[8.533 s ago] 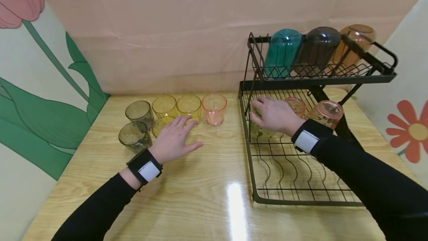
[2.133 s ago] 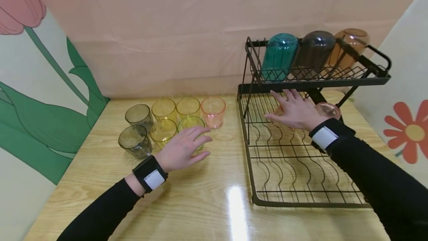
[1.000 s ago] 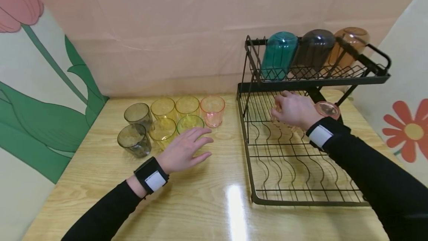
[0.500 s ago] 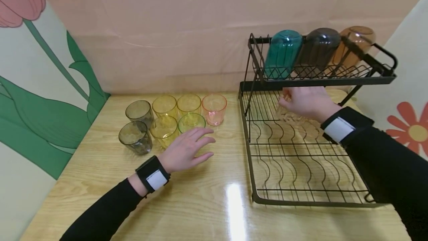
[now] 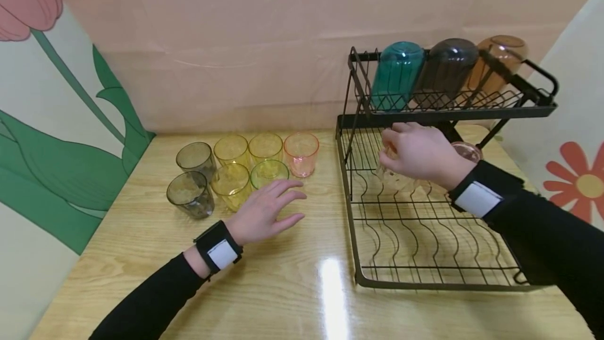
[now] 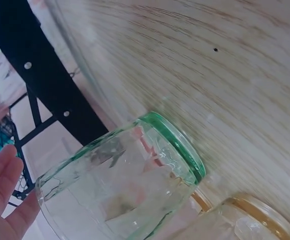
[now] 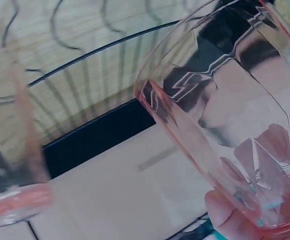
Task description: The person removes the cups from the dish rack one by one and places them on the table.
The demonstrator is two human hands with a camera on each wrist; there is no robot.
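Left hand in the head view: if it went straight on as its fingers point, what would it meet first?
The left hand would probably first meet the left edge of the dark rack, beyond bare table; the hand's height is unclear, so it might pass above.

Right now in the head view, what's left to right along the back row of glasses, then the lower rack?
Grey glass, first yellow glass, second yellow glass, pink-rimmed glass, right hand with held glass, pink rack glass.

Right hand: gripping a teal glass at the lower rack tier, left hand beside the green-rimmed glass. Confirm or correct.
Wrong colour: the right hand grips a pink glass at the lower rack tier, as the right wrist view shows; left hand beside the green-rimmed glass is right.
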